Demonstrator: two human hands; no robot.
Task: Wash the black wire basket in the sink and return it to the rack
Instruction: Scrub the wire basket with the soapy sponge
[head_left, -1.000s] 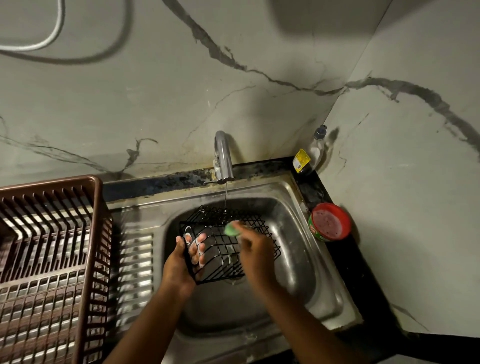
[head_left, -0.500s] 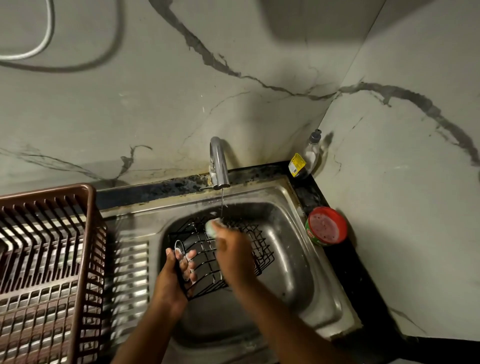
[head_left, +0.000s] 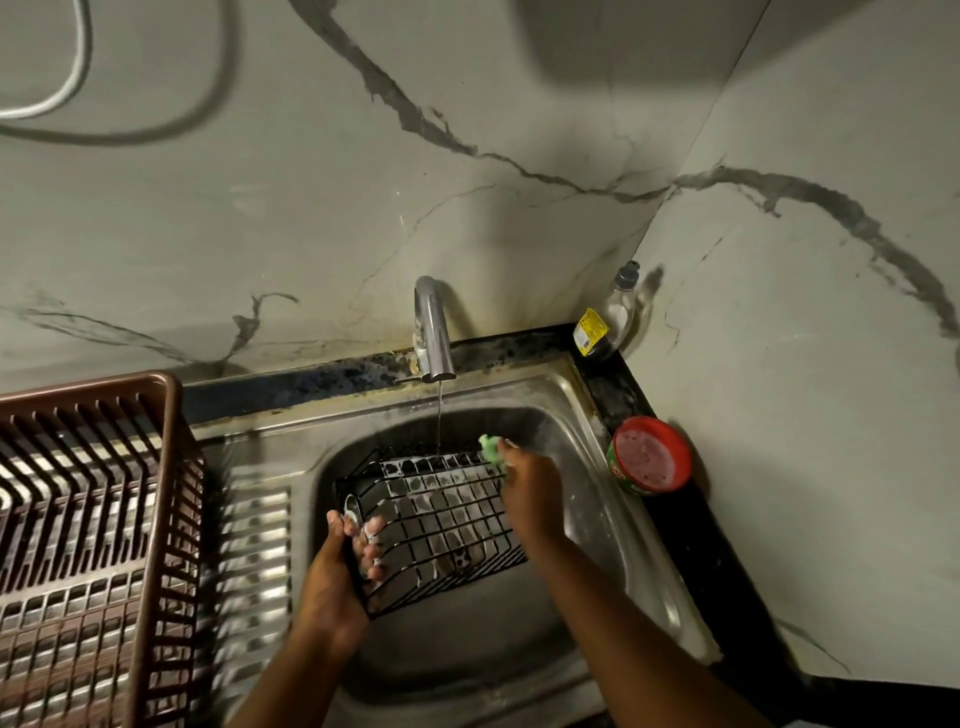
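The black wire basket (head_left: 441, 514) is inside the bowl of the stainless steel sink (head_left: 613, 525), tipped on its side so that its grid bottom faces the camera, with soap film filling several of the grid cells. The left hand (head_left: 337, 577) grips the basket's near left end: the thumb lies along the outside and the soapy fingers (head_left: 371, 540) are curled over the wire edge, clamped on it. The right hand (head_left: 530, 488) is at the basket's far right corner, its fingers closed together around a small green scrubbing sponge (head_left: 491, 448) that presses against the upper wire rim. Both forearms reach in from the lower edge of the view.

A thin stream of water (head_left: 439, 415) falls from the curved chrome tap (head_left: 432, 332) and meets the basket's far rim near its middle.

The brown plastic slatted dish rack (head_left: 150, 519) stands on the ribbed steel drainboard (head_left: 254, 545) at the left, just beside the sink bowl. On the dark counter ledge at the right stands a round green tub with a red lid (head_left: 652, 454), close to the sink edge. In the back corner stands a clear bottle with a yellow label and a grey cap (head_left: 610, 317), against the marble-patterned wall (head_left: 311, 208). A white cable (head_left: 67, 83) loops across the wall at upper left
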